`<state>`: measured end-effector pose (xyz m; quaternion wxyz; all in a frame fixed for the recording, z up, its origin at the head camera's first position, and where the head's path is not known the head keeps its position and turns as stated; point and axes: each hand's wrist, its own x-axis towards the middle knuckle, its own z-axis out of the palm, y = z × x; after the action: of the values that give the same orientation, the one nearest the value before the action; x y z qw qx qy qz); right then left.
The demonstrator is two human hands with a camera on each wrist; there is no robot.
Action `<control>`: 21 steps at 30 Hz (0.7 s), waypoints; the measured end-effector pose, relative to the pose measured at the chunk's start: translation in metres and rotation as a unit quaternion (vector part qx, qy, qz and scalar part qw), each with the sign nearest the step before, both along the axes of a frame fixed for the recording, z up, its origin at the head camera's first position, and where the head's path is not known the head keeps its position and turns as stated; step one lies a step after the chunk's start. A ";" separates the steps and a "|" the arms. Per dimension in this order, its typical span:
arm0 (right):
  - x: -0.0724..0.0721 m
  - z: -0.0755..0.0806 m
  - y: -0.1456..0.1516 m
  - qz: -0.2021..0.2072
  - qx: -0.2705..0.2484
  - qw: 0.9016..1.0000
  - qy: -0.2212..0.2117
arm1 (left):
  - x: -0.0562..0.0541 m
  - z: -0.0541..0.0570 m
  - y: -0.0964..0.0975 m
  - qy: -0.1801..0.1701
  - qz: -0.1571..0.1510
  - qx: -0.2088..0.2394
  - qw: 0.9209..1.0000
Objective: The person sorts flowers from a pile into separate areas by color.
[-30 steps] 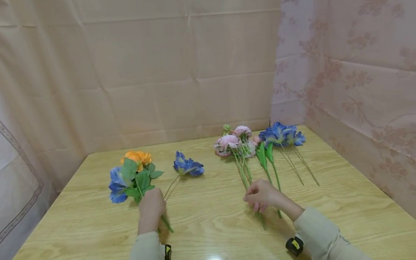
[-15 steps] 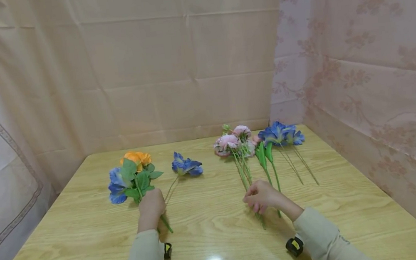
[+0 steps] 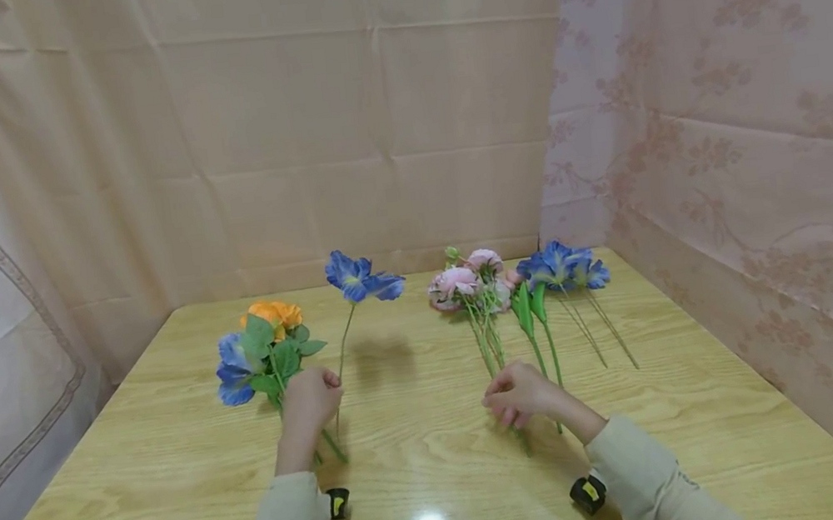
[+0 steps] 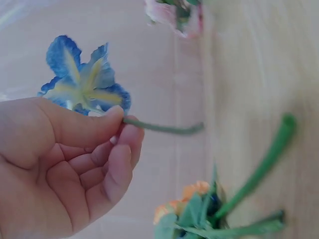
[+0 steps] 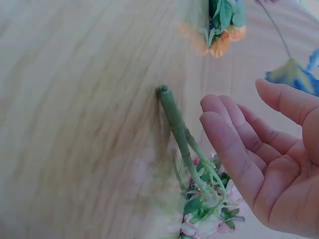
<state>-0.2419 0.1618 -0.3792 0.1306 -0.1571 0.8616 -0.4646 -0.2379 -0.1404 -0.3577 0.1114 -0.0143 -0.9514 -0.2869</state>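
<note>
Between thumb and forefinger my left hand point(image 3: 311, 400) pinches the stem of a blue artificial flower point(image 3: 358, 278), which stands nearly upright above the table. In the left wrist view, the stem's end point(image 4: 184, 130) pokes out past the fingertips. Beneath that hand lies a bunch with an orange flower point(image 3: 271, 314), green leaves and another blue flower point(image 3: 235, 371). My right hand point(image 3: 523, 394) is over the stems of the pink flowers point(image 3: 456, 284). Its fingers are loosely bent and hold nothing, as the right wrist view shows; the pink flowers' thick stem point(image 5: 174, 122) is apart from them.
Right of the pink flowers lie two green stems with closed leaves point(image 3: 525, 312). More blue flowers point(image 3: 556, 267) rest at the table's back right. The wooden table point(image 3: 417, 427) meets a beige cloth point(image 3: 299, 137) behind and a patterned cloth point(image 3: 743, 136) at right.
The blue flower has risen off the table, its bloom going up and its stem turning upright in my left hand. My right hand has hardly moved.
</note>
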 end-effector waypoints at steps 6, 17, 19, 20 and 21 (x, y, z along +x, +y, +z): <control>0.004 0.003 -0.006 0.028 -0.026 0.999 0.012 | 0.009 0.009 0.014 -0.012 -0.037 0.103 0.994; 0.019 0.008 -0.032 0.076 -0.080 0.992 0.056 | 0.022 0.011 0.048 -0.012 -0.139 0.190 0.972; 0.022 0.009 -0.038 0.085 -0.093 0.990 0.062 | 0.023 0.011 0.053 -0.019 -0.165 0.209 0.964; 0.024 0.009 -0.040 0.087 -0.099 0.989 0.066 | 0.024 0.011 0.055 -0.025 -0.178 0.219 0.959; 0.025 0.008 -0.043 0.088 -0.104 0.988 0.070 | 0.025 0.011 0.057 -0.030 -0.189 0.228 0.955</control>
<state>-0.2169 0.1189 -0.3709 0.0933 -0.2776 0.7983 -0.5263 -0.2133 -0.0832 -0.3463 0.0270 -0.1598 -0.8434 -0.5122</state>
